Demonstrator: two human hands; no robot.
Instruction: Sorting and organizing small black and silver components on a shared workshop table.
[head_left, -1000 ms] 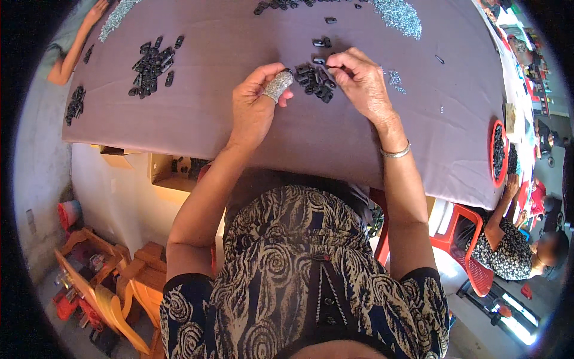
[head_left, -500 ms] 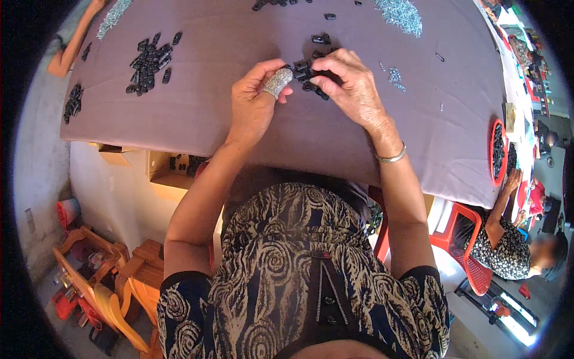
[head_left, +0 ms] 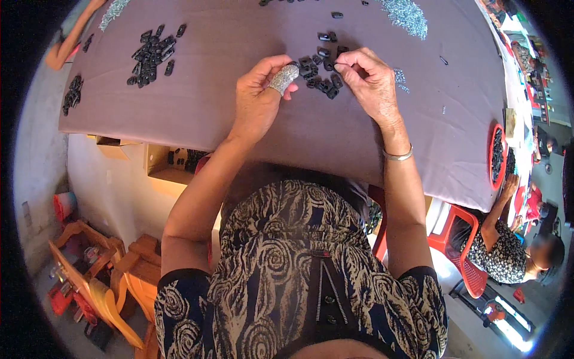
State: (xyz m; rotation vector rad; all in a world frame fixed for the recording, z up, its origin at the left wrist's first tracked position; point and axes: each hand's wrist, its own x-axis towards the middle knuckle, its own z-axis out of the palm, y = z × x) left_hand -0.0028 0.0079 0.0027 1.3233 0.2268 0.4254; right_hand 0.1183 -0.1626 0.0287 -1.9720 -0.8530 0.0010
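Observation:
My left hand point(head_left: 260, 90) is closed in a pinch on a small black plastic piece point(head_left: 294, 63), mostly hidden by its fingertips. A silvery, glittery wrap point(head_left: 283, 78) covers one of its digits. Just right of it lies a loose pile of small black plastic pieces point(head_left: 323, 85) on the cloth-covered table. My right hand point(head_left: 368, 84), with a bangle on the wrist, reaches the right edge of this pile. Its thumb and forefinger are pinched together at a black piece point(head_left: 336, 67), of which little shows.
More black pieces point(head_left: 152, 57) lie in a heap at the left. Small silvery springs point(head_left: 405, 18) are heaped at the far right, with a few point(head_left: 400, 79) beside my right hand. A red basket point(head_left: 495, 157) of black parts stands at the right edge, near another person point(head_left: 499, 251).
My right hand has moved right, away from my left hand, and its fingers have drawn together at the pile's edge. My left hand keeps its pinch. The view has shifted slightly.

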